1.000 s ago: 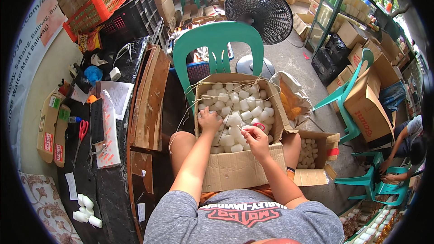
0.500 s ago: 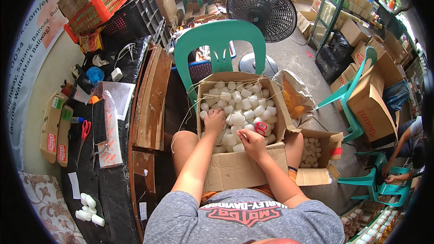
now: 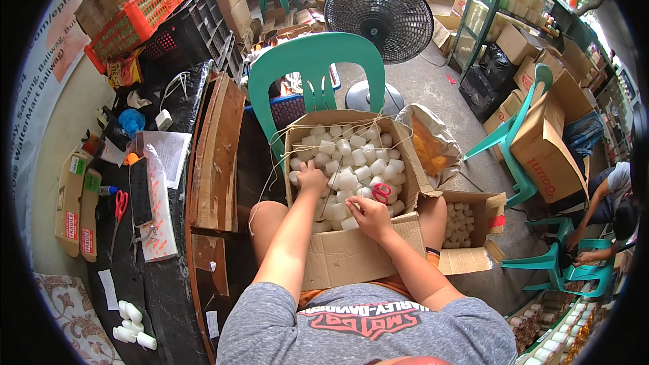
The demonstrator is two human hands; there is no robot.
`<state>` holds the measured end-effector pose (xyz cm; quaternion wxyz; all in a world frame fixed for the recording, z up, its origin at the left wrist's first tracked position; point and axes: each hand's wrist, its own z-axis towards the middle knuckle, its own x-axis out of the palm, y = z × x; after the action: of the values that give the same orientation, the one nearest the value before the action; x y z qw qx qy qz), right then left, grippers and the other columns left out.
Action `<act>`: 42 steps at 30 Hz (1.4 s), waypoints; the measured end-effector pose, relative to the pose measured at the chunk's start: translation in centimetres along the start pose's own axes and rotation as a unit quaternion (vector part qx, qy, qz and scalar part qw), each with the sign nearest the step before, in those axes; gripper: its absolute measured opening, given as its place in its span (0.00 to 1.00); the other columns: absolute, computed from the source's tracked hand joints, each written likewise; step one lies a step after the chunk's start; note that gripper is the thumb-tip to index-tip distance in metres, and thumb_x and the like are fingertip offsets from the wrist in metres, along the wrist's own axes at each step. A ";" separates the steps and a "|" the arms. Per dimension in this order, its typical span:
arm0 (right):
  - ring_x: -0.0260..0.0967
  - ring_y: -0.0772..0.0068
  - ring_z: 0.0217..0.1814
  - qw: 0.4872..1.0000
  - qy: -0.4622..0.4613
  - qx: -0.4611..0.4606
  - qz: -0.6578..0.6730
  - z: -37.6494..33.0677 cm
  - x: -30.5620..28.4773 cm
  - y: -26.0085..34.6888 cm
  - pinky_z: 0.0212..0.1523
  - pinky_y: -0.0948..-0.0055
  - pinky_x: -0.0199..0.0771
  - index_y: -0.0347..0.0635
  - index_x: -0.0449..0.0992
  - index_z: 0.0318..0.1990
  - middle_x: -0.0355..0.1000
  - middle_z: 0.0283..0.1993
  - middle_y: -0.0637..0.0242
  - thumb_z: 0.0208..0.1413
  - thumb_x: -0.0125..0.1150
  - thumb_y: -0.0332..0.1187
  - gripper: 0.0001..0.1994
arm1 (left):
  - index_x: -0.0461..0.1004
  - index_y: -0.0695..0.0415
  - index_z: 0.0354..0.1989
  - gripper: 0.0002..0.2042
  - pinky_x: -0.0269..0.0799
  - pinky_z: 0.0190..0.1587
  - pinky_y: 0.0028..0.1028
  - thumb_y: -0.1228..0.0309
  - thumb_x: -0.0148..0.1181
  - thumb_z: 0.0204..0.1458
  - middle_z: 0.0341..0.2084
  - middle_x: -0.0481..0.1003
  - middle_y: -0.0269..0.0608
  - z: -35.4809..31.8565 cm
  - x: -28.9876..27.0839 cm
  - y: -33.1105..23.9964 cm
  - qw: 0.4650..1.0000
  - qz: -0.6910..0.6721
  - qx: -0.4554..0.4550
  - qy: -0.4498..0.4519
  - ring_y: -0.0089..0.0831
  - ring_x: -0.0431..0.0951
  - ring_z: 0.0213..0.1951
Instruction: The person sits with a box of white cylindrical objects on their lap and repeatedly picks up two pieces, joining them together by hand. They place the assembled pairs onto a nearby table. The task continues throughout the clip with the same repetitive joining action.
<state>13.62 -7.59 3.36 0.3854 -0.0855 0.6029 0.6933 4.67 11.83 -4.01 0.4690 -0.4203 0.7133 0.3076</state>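
Note:
An open cardboard box (image 3: 358,250) rests on my lap, filled with short white candles (image 3: 347,178), smooth and cylindrical. At the left side of the pile my left hand (image 3: 311,178) reaches in with its fingers a little apart, touching the candles; its fingertips are partly hidden. Over the near right part, my right hand (image 3: 370,217) is closed in a pinch; whatever sits between thumb and finger is too small to make out. Scissors with pink handles (image 3: 382,193) lie on the candles just beyond it. Pale strings (image 3: 338,124) drape over the box's far rim.
A green plastic chair (image 3: 318,47) stands beyond the box, with a black fan (image 3: 378,19) behind. Right of my knee is a smaller box (image 3: 466,262) of white pieces. The black table (image 3: 165,297) on my left holds red-handled scissors (image 3: 121,205) and several white candles (image 3: 132,318).
My left hand has shifted slightly left across the candles, its fingers reaching farther out. My right hand stays in its pinch near the scissors. The whole view has shifted a little.

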 end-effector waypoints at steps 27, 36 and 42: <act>0.70 0.64 0.21 0.999 0.017 0.042 0.011 0.4 -0.4 0.4 0.24 0.69 0.68 0.44 0.76 0.36 0.72 0.23 0.60 0.53 0.57 0.37 0.08 | 0.69 0.61 0.32 0.17 0.72 0.38 0.37 0.56 0.55 0.53 0.36 0.71 0.43 -1.5 0.4 0.6 0.762 -0.625 -0.020 -0.167 0.41 0.73 0.38; 0.70 0.63 0.22 0.998 -0.011 0.054 0.032 0.3 -0.2 0.3 0.25 0.68 0.68 0.44 0.75 0.35 0.72 0.23 0.59 0.52 0.57 0.36 0.08 | 0.65 0.54 0.42 0.23 0.74 0.33 0.27 0.47 0.54 0.51 0.34 0.71 0.33 -8.3 -1.2 -1.3 0.400 -0.908 -0.059 0.109 0.27 0.74 0.34; 0.68 0.66 0.21 0.999 -0.026 0.030 0.018 0.5 0.4 -0.2 0.23 0.71 0.67 0.40 0.75 0.34 0.71 0.23 0.60 0.52 0.57 0.32 0.06 | 0.66 0.55 0.44 0.23 0.74 0.33 0.27 0.46 0.48 0.54 0.32 0.71 0.34 -9.5 1.3 -2.0 0.461 -0.886 -0.028 0.037 0.26 0.74 0.33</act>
<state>13.63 -6.92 3.09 0.3906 -0.0448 0.6144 0.6840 2.30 2.59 -1.77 0.4512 -0.8501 -0.0348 -0.2694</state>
